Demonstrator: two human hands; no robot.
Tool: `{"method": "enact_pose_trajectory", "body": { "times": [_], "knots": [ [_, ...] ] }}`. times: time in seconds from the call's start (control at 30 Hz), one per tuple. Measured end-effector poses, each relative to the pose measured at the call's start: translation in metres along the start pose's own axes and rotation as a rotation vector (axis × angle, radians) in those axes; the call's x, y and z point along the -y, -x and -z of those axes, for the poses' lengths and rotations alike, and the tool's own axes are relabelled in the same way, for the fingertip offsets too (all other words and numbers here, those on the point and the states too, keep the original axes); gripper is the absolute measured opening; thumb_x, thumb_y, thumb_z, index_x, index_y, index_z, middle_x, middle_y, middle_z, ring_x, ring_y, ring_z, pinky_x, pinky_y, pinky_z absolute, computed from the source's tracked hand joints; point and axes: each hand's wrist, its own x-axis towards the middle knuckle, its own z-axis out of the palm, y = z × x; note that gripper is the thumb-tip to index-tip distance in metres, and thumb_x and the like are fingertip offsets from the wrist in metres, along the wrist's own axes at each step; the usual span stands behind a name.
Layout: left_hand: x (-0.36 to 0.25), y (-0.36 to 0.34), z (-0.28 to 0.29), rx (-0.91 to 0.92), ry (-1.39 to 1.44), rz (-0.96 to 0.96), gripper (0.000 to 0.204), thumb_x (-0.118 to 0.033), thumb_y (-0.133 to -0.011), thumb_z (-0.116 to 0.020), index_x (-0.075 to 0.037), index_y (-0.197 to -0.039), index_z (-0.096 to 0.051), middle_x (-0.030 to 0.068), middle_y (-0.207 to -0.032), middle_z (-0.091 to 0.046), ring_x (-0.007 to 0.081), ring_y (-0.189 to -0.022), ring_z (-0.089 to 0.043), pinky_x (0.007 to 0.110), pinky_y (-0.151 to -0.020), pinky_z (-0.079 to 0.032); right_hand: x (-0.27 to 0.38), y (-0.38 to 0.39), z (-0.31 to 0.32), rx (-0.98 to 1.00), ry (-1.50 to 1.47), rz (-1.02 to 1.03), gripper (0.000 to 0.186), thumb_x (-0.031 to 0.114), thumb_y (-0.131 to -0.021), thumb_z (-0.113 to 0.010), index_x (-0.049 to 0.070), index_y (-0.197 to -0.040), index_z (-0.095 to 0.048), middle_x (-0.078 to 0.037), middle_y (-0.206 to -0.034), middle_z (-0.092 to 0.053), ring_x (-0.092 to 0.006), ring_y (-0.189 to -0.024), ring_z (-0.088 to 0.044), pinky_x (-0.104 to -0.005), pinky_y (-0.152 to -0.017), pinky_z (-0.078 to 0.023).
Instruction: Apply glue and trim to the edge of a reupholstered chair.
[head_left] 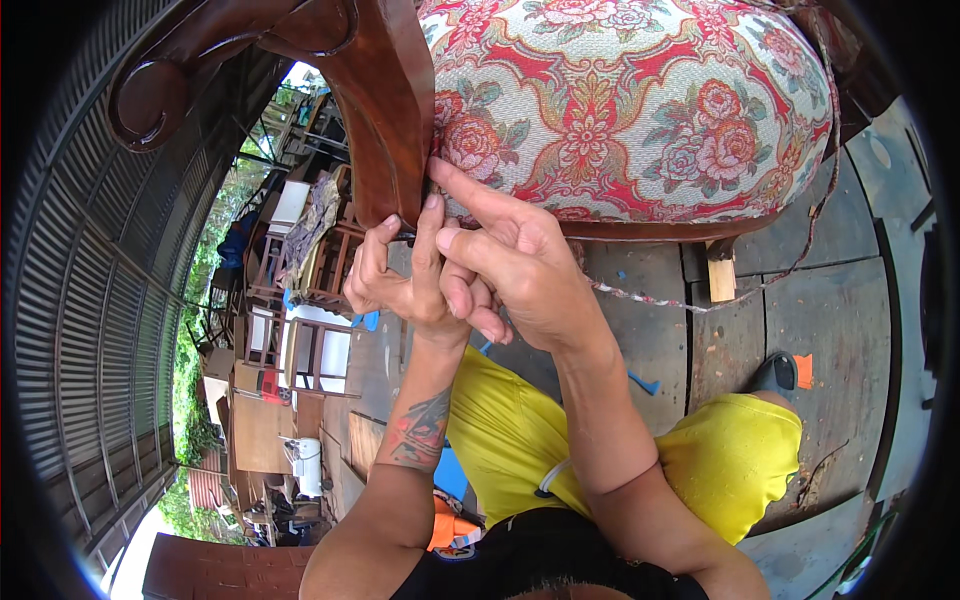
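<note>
"Where is the carved wooden chair post (385, 110)?"
"Left of the floral seat (590, 130), running near to far; its near end is met by the left hand (405, 285), its right edge, seemingly, by the right hand (525, 265)."
"Anything gripped?"
"Fingers are half-curled; a grip cannot be confirmed."

"Where are the hands?"
"Close together, the left hand (408, 285) and right hand (530, 260) overlapping in view; whether they touch, I can't tell."
"And the fingers?"
"The right index finger (478, 192) stretches up and left, the right thumb (475, 248) points left, others curl."
"The arms?"
"Both bent; the right forearm (595, 400) and tattooed left forearm (425, 385) converge upward."
</note>
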Motion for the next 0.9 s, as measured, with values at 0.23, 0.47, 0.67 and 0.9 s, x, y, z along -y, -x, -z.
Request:
{"method": "enact_pose_trajectory", "body": {
  "times": [0.23, 0.47, 0.67, 0.9],
  "knots": [
    [0.002, 0.002, -0.001, 0.006, -0.046, 0.008, 0.025, -0.039, -0.096, -0.07, -0.024, -0.113, -0.081, 0.0034, -0.115, -0.059, 0.0234, -0.109, -0.053, 0.043, -0.097, -0.034, -0.002, 0.001, -0.005, -0.031, 0.047, 0.013, 0.072, 0.009, -0.1, -0.053, -0.008, -0.162, -0.02, -0.009, -0.065, -0.065, -0.0097, -0.039, -0.049, -0.0242, -0.037, -0.037],
    [0.001, 0.0, 0.003, 0.036, -0.042, 0.016, 0.024, -0.039, -0.096, -0.07, -0.023, -0.111, -0.081, 0.0035, -0.114, -0.059, 0.0231, -0.109, -0.054, 0.044, -0.097, -0.035, -0.001, 0.0, -0.006, -0.021, 0.026, -0.001, 0.074, 0.008, -0.1, -0.053, -0.01, -0.162, -0.016, -0.009, -0.066, -0.065, -0.0097, -0.04, -0.05, -0.024, -0.038, -0.038],
    [0.0, 0.001, 0.001, 0.022, -0.015, 0.054, 0.023, -0.038, -0.095, -0.073, -0.023, -0.11, -0.08, 0.0033, -0.115, -0.06, 0.0231, -0.11, -0.055, 0.044, -0.098, -0.035, -0.003, 0.001, -0.003, -0.028, 0.03, 0.005, 0.073, 0.009, -0.101, -0.054, -0.01, -0.162, -0.017, -0.01, -0.066, -0.065, -0.0101, -0.039, -0.049, -0.0241, -0.037, -0.038],
    [0.002, 0.002, 0.0, -0.031, -0.028, -0.008, 0.023, -0.035, -0.093, -0.076, -0.023, -0.112, -0.079, 0.0047, -0.117, -0.062, 0.0245, -0.111, -0.057, 0.043, -0.099, -0.035, -0.001, 0.001, 0.005, 0.049, 0.025, -0.059, 0.072, 0.014, -0.103, -0.058, -0.012, -0.16, -0.023, -0.012, -0.065, -0.065, -0.0101, -0.038, -0.048, -0.0244, -0.035, -0.036]
  ]
}}
